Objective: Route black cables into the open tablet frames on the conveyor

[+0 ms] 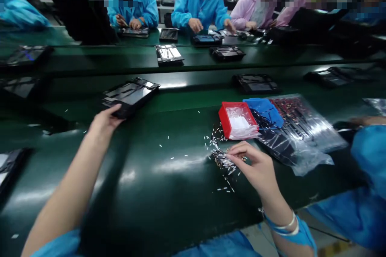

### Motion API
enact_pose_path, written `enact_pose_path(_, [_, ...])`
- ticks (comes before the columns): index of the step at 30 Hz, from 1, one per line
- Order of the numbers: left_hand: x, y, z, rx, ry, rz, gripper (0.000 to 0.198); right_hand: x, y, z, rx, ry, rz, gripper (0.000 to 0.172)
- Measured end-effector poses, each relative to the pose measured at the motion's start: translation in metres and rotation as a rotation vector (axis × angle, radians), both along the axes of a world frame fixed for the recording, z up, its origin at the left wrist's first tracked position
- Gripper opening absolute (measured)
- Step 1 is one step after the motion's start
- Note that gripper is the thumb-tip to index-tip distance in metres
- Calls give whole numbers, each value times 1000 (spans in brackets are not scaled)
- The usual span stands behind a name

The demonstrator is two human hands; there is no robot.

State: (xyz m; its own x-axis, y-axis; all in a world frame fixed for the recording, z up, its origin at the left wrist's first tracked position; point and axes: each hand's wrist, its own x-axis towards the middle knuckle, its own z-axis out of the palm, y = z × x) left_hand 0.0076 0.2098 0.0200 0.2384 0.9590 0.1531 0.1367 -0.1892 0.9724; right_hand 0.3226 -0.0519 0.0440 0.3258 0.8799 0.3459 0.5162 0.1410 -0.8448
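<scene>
Currently left hand [104, 120] stretched out, fingertips gripping corner of black tablet [130, 94]. Right hand [256, 168] pinching small white pins [221, 158] from scattered pile; red tray [224, 117] just beyond.

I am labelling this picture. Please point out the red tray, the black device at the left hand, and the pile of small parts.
red tray [224, 122]: head view, on its left wall.
black device [132, 93]: head view, middle of its glossy top.
pile of small parts [221, 158]: head view, middle of the dark cluster.
</scene>
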Motion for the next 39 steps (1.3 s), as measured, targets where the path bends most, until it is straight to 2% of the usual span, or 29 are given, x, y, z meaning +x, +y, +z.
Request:
enact_pose_path(1, [7,-23,-7,-157,-122,103,33,-2,1,1,-12,39,18,8])
enact_pose_path(3, [22,-78,-20,-333,-257,201,32,-9,3,5,-43,131,44,7])
enact_pose_path(5, [36,-140,-29,-472,-355,242,38,-18,8,7,-82,231,85,11])
enact_pose_path(7, [46,-199,-32,-604,-417,247,43,-31,17,7,-130,315,159,15])
enact_pose_path(8, [50,-226,-32,-683,-443,226,40,-38,22,7,-160,349,208,16])
enact_pose_path(10, [56,-269,-29,-922,-530,94,38,-54,33,3,-234,407,301,18])
enact_pose_path(13, [57,-307,-25,-1261,-613,-248,52,-80,48,-7,-357,475,407,20])
enact_pose_path(15, [51,-316,-24,-1308,-563,-507,48,-96,56,-15,-410,495,450,19])
enact_pose_path(16, [45,-316,-23,-1245,-500,-604,42,-103,59,-18,-430,499,467,19])
enact_pose_path(17, [39,-313,-23,-1112,-408,-646,34,-109,62,-22,-447,501,481,19])
enact_pose_path(18, [31,-308,-23,-915,-295,-618,27,-114,66,-25,-458,502,490,19])
enact_pose_path(19, [22,-301,-22,-672,-173,-527,22,-119,70,-27,-466,499,496,19])
enact_pose_path(22, [-4,-273,-24,33,187,-133,15,-128,83,-35,-463,457,490,17])
enact_pose_path(24, [-18,-255,-29,303,391,14,16,-132,91,-40,-453,402,476,15])
enact_pose_path(26, [-25,-241,-35,411,580,17,25,-134,97,-44,-444,327,472,13])
enact_pose_path(30, [-28,-231,-45,512,784,-139,37,-136,103,-46,-442,169,490,9])
enact_pose_path(39, [-27,-231,-47,626,835,-143,38,-133,115,-36,-492,22,633,6])
